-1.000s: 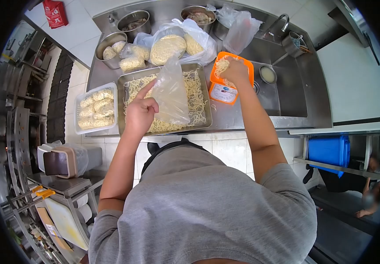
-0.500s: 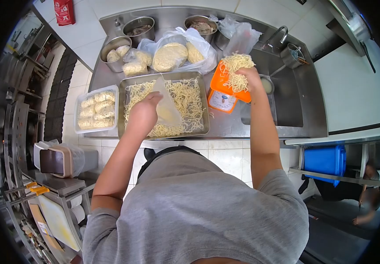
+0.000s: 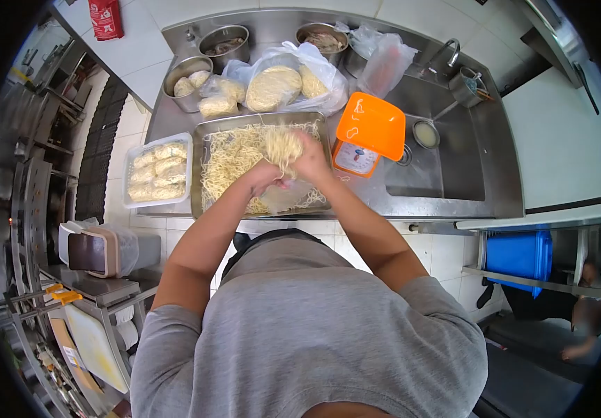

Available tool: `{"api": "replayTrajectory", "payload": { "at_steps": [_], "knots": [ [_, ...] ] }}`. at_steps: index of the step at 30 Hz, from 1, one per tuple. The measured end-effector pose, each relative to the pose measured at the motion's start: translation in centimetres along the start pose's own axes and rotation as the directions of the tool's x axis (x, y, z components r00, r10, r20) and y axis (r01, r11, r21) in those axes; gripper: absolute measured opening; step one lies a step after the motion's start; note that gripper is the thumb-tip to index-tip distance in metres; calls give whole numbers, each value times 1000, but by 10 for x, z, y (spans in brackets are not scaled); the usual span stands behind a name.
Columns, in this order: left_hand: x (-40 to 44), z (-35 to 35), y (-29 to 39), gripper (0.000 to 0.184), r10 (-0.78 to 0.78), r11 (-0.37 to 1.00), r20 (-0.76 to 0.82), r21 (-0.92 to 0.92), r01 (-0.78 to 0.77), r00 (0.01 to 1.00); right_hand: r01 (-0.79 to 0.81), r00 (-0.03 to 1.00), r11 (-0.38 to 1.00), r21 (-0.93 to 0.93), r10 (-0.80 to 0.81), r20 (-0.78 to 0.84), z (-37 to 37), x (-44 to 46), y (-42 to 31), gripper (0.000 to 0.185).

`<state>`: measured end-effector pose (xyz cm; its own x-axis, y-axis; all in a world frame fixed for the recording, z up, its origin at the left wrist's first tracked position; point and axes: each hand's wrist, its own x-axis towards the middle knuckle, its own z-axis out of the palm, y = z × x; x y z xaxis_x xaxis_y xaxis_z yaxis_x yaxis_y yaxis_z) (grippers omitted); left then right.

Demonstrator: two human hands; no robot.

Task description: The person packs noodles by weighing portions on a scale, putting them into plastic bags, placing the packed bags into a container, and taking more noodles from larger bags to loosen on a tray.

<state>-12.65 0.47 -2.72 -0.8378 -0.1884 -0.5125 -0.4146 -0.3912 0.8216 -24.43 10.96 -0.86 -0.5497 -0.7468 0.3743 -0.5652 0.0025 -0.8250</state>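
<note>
Noodles [image 3: 281,148] bunch clamped in the right hand's [image 3: 312,159] grip; beside it, the left hand's [image 3: 265,178] grip seems closed on a blurred clear bag [image 3: 285,199], above the tray [image 3: 197,177], mid-frame. Filling appears underway, calling for a steady, open bag mouth.

Bright orange pan [image 3: 377,129] — pale yellow noodles [image 3: 234,164], plain grey shirt [image 3: 314,327]

A commercial kitchen is shown by the steel sink [image 3: 440,174], the dial scale [image 3: 357,160], metal pots [image 3: 224,46] and a noodle-filled tray [image 3: 199,150].
</note>
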Motion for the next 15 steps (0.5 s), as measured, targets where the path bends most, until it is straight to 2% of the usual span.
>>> {"api": "replayTrajectory", "payload": {
  "at_steps": [1,2,4,5,6,7,8,9,10,12,13,15],
  "knots": [
    [-5,-6,-9,36,112,991,-41,-75,-115,993,-87,993,996,-8,87,75,13,-19,13,56],
    [-10,-8,-15,34,99,993,-84,74,-93,992,-172,974,985,-23,173,147,23,-32,21,57],
    [-19,-9,-26,30,82,935,-173,354,-16,981,-208,920,976,-63,217,326,25,-40,23,55],
    [-12,-15,-28,31,185,829,-181,557,-55,966,-223,880,971,-87,239,410,20,-35,8,54],
    [-2,-20,-28,32,281,678,-164,731,-75,946,-161,867,980,-115,196,458,12,-28,-6,38],
    [3,-23,-29,33,366,493,-125,866,-78,922,-99,862,974,-205,187,472,14,-23,-4,33],
    [-15,-2,4,41,441,453,-157,889,-68,884,-31,855,956,-293,177,487,16,-12,-1,28],
    [-18,1,16,44,592,384,-56,896,-221,804,39,847,926,-375,169,504,19,-4,2,24],
    [-19,2,28,48,724,291,40,888,-357,689,31,812,857,-514,279,513,14,8,-12,17],
    [-29,10,59,54,715,227,58,923,-310,697,18,803,777,-629,363,472,11,34,-25,19],
    [-38,16,73,56,708,254,39,918,-306,705,9,801,732,-681,402,444,9,47,-31,20],
    [-51,23,96,59,696,299,8,906,-300,718,210,718,789,-578,277,639,-9,76,-48,21]
  ]
}}
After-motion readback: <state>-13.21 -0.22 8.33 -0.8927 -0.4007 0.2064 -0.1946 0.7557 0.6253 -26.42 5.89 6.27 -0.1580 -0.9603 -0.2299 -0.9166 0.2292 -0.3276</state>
